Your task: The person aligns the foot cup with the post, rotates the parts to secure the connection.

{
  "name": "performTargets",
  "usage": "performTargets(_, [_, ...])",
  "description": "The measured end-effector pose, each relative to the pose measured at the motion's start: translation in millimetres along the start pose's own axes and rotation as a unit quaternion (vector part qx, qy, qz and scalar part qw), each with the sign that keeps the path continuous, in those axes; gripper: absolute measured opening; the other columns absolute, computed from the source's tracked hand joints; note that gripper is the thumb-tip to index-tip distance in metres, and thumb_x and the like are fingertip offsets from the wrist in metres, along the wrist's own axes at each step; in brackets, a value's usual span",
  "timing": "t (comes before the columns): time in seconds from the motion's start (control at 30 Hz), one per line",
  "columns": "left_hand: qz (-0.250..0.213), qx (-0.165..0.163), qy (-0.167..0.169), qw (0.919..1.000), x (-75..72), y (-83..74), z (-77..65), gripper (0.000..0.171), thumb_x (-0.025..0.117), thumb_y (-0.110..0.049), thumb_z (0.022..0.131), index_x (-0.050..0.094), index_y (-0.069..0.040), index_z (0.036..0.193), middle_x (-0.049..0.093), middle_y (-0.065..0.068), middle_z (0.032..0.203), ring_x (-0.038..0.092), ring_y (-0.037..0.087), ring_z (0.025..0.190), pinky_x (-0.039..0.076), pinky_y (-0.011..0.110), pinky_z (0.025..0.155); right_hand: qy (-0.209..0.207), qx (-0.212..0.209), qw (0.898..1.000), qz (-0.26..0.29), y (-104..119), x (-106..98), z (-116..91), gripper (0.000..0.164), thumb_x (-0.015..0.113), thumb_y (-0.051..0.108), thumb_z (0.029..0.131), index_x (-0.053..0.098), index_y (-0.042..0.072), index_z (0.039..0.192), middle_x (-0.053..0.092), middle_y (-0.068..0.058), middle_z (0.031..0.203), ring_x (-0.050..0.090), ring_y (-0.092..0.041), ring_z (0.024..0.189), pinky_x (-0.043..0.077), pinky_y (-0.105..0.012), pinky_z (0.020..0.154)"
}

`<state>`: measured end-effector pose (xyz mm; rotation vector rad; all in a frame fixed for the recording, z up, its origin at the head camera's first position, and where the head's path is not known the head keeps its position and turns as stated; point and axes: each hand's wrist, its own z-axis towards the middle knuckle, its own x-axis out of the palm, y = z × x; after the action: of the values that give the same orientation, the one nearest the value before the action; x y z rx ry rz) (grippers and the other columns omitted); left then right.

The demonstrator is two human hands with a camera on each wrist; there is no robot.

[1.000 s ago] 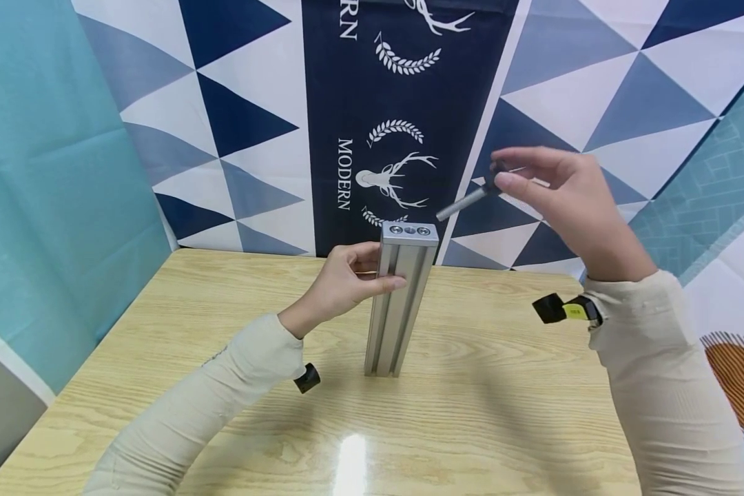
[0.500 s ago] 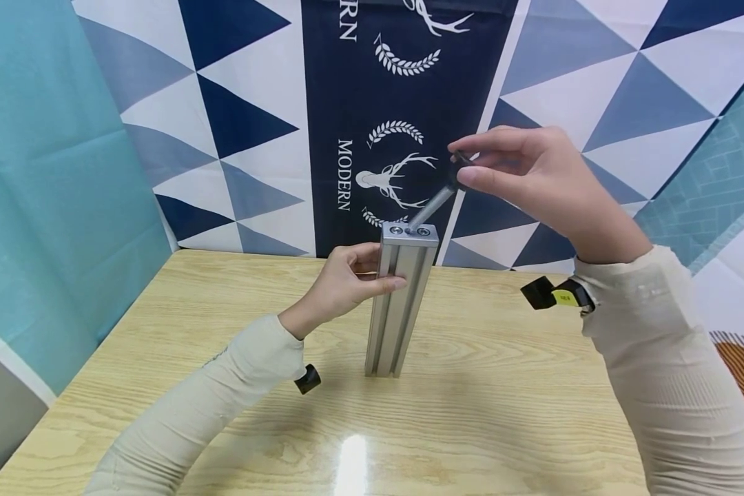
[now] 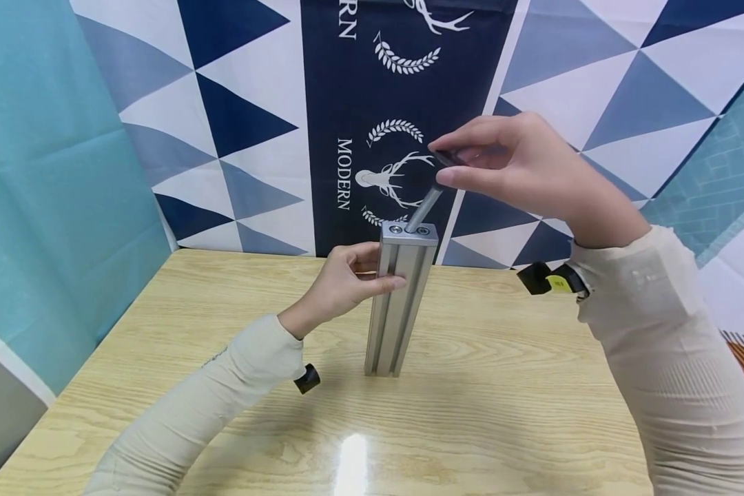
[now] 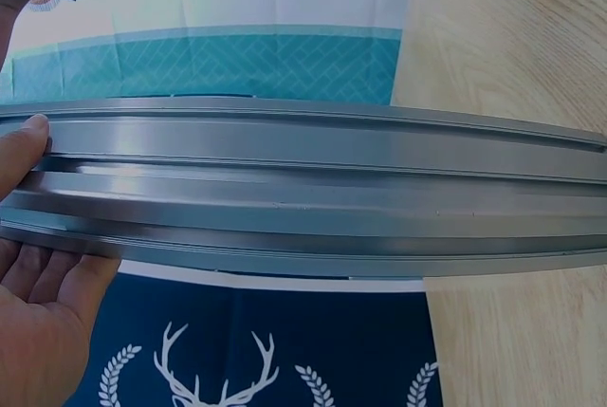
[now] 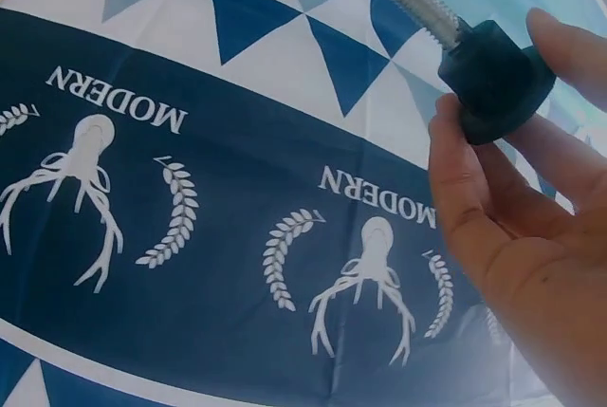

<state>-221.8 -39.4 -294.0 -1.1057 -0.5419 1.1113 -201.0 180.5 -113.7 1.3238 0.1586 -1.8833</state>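
Observation:
An aluminium profile (image 3: 392,310) stands upright on the table, with long grooves down its sides. Its top end plate (image 3: 409,242) has two screws and a hole between them. My left hand (image 3: 348,281) grips the profile near the top, thumb on the front face and fingers behind; the left wrist view shows this grip too. Above the plate, my right hand (image 3: 527,165) pinches the black base of a levelling foot (image 5: 498,80) between thumb and fingers. Its threaded rod (image 3: 423,208) slants down to the middle hole; how deep the tip sits cannot be seen.
The wooden table (image 3: 502,413) runs beneath both arms. Close behind it hangs a patterned cloth (image 3: 248,124) with triangles and deer heads. A teal cloth (image 3: 43,172) hangs at the left. Small black cameras are strapped to both wrists.
My right hand has moved left and brought the levelling foot from the right of the profile onto its middle hole. The rod is now steeper. The left hand and the profile have stayed still.

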Motion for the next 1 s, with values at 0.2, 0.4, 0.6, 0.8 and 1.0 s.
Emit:
performTargets(0.2, [0.004,0.004,0.000,1.0000,-0.2,0.3,0.7,0.041,0.075,-0.005,0.082,0.063,-0.002,0.121,0.070,0.012,0.108,0.070,0.019,0.095,0.058,0.034,0.082,0.025,-0.034,0.998,-0.038,9.4,-2.0,8.5,0.034,0.068,0.028,0.090,0.068,0.014,0.122,0.064,0.001,0.115,0.061,-0.009,0.093,0.047,-0.009,0.080])
performTargets(0.4, [0.003,0.003,0.000,1.0000,0.6,-1.0,-0.5,0.042,0.075,-0.004,0.082,0.062,-0.002,0.123,0.070,0.013,0.110,0.069,0.019,0.097,0.057,0.034,0.083,0.042,-0.084,0.994,-0.062,13.7,-3.2,15.8,0.032,0.070,0.025,0.089,0.069,0.012,0.119,0.067,-0.002,0.113,0.061,-0.011,0.087,0.046,-0.013,0.074])
performTargets(0.6, [0.000,0.013,0.000,0.9999,0.2,-1.0,-0.4,0.041,0.075,-0.003,0.082,0.062,-0.001,0.121,0.070,0.013,0.109,0.070,0.020,0.097,0.058,0.035,0.082,0.070,-0.097,0.989,-0.082,18.0,-4.9,23.0,0.033,0.071,0.024,0.089,0.069,0.012,0.119,0.066,-0.005,0.107,0.054,-0.015,0.079,0.041,-0.014,0.066])
performTargets(0.8, [-0.004,0.013,0.000,0.9999,0.1,-1.2,-0.8,0.040,0.074,-0.002,0.082,0.062,-0.001,0.121,0.070,0.014,0.109,0.069,0.020,0.098,0.058,0.035,0.082,0.086,-0.079,0.989,-0.087,25.0,-5.0,26.7,0.034,0.072,0.028,0.088,0.070,0.014,0.119,0.065,-0.004,0.105,0.053,-0.014,0.075,0.040,-0.017,0.063])
performTargets(1.0, [-0.002,0.009,0.004,1.0000,0.3,-1.5,-1.9,0.043,0.074,-0.003,0.083,0.061,-0.002,0.124,0.069,0.014,0.111,0.069,0.020,0.099,0.057,0.034,0.083,0.105,-0.034,0.992,-0.066,26.2,-6.9,27.7,0.039,0.075,0.031,0.084,0.070,0.015,0.119,0.063,-0.003,0.103,0.056,-0.015,0.076,0.043,-0.016,0.064])
